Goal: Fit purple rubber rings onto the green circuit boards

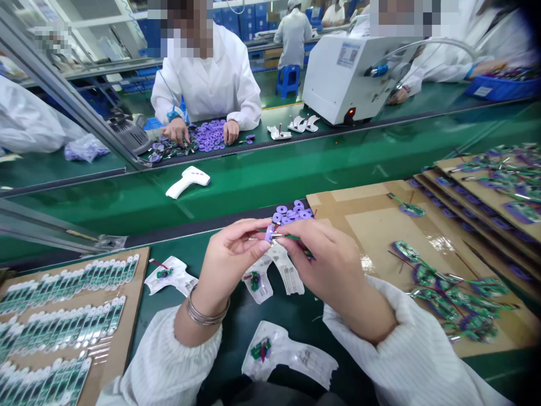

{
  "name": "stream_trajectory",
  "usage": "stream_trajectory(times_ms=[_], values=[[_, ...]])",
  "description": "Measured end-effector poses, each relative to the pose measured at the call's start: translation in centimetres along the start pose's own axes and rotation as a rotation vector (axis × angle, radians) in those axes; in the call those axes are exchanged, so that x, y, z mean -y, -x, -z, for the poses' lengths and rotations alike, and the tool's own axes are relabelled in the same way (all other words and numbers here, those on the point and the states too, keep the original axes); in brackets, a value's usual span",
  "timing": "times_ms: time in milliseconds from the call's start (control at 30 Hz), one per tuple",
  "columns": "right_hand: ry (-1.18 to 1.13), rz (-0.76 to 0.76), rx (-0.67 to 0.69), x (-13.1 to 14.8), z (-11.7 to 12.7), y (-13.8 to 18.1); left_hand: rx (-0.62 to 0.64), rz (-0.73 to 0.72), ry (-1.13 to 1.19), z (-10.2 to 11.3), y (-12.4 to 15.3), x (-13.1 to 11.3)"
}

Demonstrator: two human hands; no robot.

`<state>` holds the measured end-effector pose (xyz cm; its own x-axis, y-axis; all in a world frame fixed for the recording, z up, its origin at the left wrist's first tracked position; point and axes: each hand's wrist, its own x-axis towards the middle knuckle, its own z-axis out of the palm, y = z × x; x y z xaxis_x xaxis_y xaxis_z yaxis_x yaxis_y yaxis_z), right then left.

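just a tight, narrow pinch: small purple disc (269, 232) with green wire (291, 237) held between left hand (226, 265) and right hand (325, 265), dead at the grip's centre; loose purple washers (292, 213) piled just beyond at twelve o'clock, plastic-wrapped circuit board (255, 281) at six o'clock.

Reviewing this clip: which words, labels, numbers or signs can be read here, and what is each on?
Nothing can be quoted; no text is legible.
Label on the white benchtop machine: too small to read.
Label on the blue plastic bin: too small to read.
Printing on the white plastic pouch: too blurred to read.
Wired purple part pinched between left hand and right hand: no marking can be made out.
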<state>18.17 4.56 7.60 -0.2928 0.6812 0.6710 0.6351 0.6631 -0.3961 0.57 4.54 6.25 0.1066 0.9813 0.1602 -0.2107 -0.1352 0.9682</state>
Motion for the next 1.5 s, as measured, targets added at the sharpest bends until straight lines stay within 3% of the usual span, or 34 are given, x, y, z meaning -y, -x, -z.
stream_trajectory(times_ms=[233,400,567,667,733,833,933,1033,1167,1300,1500], values=[[-0.082,-0.087,-0.01,-0.1,-0.6,0.3,-0.045,0.037,0.012,-0.5,0.0,-0.1],[-0.195,-0.16,0.078,-0.7,-1.1,0.1,-0.053,0.055,-0.122,-0.2,-0.1,0.0],[-0.226,-0.217,0.175,-1.4,-1.5,-0.2,-0.032,0.038,-0.223,-0.1,-0.4,0.4],[-0.288,-0.273,0.181,-1.8,-1.6,-0.4,0.051,0.001,-0.274,0.8,-0.8,0.3],[-0.389,-0.346,0.17,-2.0,-1.3,-0.5,0.104,-0.011,-0.417,2.1,-1.3,0.4],[-0.568,-0.467,0.158,-2.4,-0.6,-0.8,0.189,0.007,-0.815,4.1,-2.2,1.4],[-0.689,-0.518,0.159,-2.5,0.2,-1.1,0.371,0.027,-1.061,4.7,-2.8,3.2],[-0.695,-0.493,0.228,-2.4,0.7,-1.2,0.448,-0.044,-1.12,4.1,-3.1,4.4],[-0.505,-0.329,0.32,-2.0,0.5,-1.0,0.317,-0.077,-1.052,2.9,-2.8,3.0],[-0.312,-0.135,0.198,-1.3,-0.1,-0.6,0.189,-0.046,-0.852,1.8,-1.8,0.6],[-0.186,0.06,-0.007,-0.4,-0.5,-0.2,0.089,-0.173,-0.809,0.3,-0.3,-0.7]])
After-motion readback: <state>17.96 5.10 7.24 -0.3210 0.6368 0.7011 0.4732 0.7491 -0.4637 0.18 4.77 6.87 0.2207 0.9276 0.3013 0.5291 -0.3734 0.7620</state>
